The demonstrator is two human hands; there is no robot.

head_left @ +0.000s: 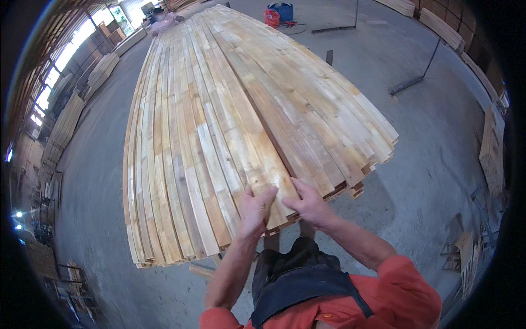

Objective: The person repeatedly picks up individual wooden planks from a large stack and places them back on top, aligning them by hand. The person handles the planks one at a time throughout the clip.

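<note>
Long finger-jointed wooden boards (181, 164) lie side by side in a broad stack that runs away from me. At its near end, my left hand (257, 207) grips the left edge of a pale board (263, 164), thumb on top. The right edge of the same board is held by my right hand (308, 203), its fingers beside a dark gap. Right of that gap lie more boards (304, 135), their near ends uneven. The undersides of the held board and some fingertips are hidden.
A person (164, 20) is at the stack's far left end. Beyond the stack, a blue container (281, 12) and a red bag (271, 18) are on the concrete floor. Metal stands (407, 85) are at the right, timber piles (61, 123) at the left.
</note>
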